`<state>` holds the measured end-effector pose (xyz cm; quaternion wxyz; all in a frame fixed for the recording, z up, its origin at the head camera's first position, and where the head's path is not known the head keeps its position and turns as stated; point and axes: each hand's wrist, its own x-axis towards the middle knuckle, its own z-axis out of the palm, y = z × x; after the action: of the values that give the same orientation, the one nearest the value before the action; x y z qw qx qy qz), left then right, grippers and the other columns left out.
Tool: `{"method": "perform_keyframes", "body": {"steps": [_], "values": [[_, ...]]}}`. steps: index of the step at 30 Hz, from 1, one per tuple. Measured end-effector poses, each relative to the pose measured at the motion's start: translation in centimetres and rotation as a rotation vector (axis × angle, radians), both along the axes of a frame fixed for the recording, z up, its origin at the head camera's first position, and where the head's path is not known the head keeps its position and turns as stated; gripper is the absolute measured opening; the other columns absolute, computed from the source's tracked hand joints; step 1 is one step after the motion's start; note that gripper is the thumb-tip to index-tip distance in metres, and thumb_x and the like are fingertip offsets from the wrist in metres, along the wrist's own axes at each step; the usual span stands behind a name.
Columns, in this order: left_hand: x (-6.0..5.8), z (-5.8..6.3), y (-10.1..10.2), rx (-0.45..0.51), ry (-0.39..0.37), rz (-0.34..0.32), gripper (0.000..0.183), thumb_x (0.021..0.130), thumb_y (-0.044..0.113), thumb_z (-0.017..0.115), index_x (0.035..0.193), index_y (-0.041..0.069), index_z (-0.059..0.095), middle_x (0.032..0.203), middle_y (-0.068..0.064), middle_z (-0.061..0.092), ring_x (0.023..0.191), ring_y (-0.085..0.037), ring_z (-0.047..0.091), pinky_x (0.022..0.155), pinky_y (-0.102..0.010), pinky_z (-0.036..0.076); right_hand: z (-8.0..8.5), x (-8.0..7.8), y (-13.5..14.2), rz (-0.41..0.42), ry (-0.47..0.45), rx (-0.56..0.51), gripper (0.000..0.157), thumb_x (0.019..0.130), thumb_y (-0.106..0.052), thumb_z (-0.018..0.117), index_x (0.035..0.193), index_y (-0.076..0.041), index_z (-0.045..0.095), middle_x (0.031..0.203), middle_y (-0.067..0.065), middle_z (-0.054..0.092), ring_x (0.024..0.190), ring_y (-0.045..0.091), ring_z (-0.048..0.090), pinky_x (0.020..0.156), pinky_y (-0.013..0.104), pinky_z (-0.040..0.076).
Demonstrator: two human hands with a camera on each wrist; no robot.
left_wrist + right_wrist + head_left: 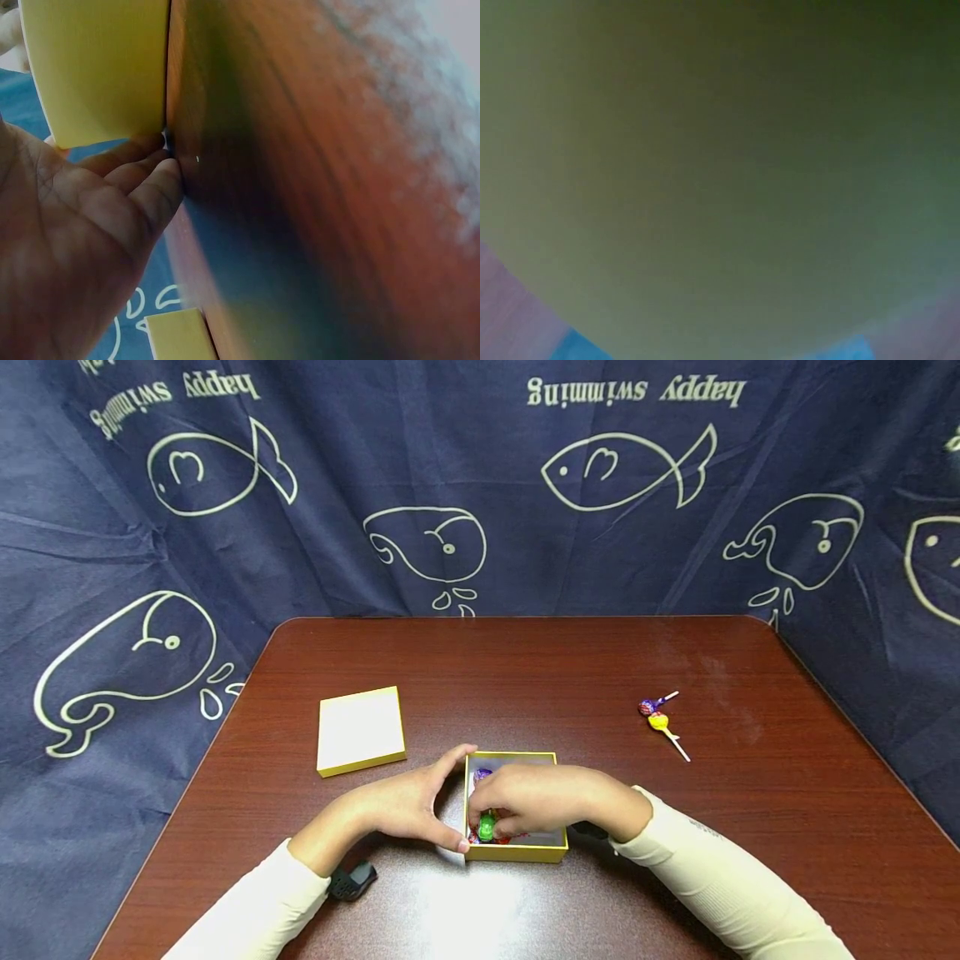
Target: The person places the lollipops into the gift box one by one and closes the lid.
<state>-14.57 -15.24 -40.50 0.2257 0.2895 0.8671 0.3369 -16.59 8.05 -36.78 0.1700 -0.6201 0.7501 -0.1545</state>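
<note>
An open yellow box (pixel 517 853) with a pale inside stands near the table's middle. My left hand (pixel 405 806) grips its left side, thumb at the front corner and forefinger at the back corner. The left wrist view shows that hand (pixel 82 217) against the yellow wall (pixel 105 67). My right hand (pixel 528 797) reaches down into the box, pinching a green-wrapped lollipop (pixel 487 827) between thumb and fingers. A purple-wrapped candy (pixel 482 774) lies by the box's left wall, and red wrappers show under the fingers. Yellow cardboard fills most of the right wrist view.
The box's lid (pixel 362 732), white on top with yellow sides, lies at the left. At the right are a purple lollipop (pixel 648 707) and a yellow lollipop (pixel 659 722), heads close together. A dark blue fish-print cloth (pixel 480 468) hangs behind the brown table (pixel 525 677).
</note>
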Motion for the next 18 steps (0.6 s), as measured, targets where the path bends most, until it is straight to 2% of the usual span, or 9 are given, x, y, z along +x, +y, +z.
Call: {"method": "perform_keyframes", "body": {"steps": [7, 18], "values": [[-0.05, -0.02, 0.02, 0.005, 0.004, -0.003, 0.122, 0.068, 0.056, 0.085, 0.158, 0.023, 0.009, 0.154, -0.007, 0.034, 0.135, -0.018, 0.038, 0.112, -0.041, 0.03, -0.46, 0.05, -0.09, -0.017, -0.002, -0.001, 0.02, 0.081, -0.004, 0.076, 0.094, -0.014, 0.065, 0.087, -0.011, 0.061, 0.08, -0.001, 0.053, 0.077, 0.014, 0.044], [0.12, 0.09, 0.05, -0.007, -0.004, 0.008, 0.122, 0.069, 0.056, 0.085, 0.158, 0.024, 0.009, 0.155, -0.01, 0.033, 0.136, -0.02, 0.038, 0.112, -0.043, 0.031, -0.4, 0.3, 0.3, -0.059, 0.079, -0.024, 0.022, 0.08, -0.007, 0.077, 0.096, -0.016, 0.065, 0.097, -0.007, 0.058, 0.088, 0.004, 0.052, 0.08, 0.016, 0.043]]}}
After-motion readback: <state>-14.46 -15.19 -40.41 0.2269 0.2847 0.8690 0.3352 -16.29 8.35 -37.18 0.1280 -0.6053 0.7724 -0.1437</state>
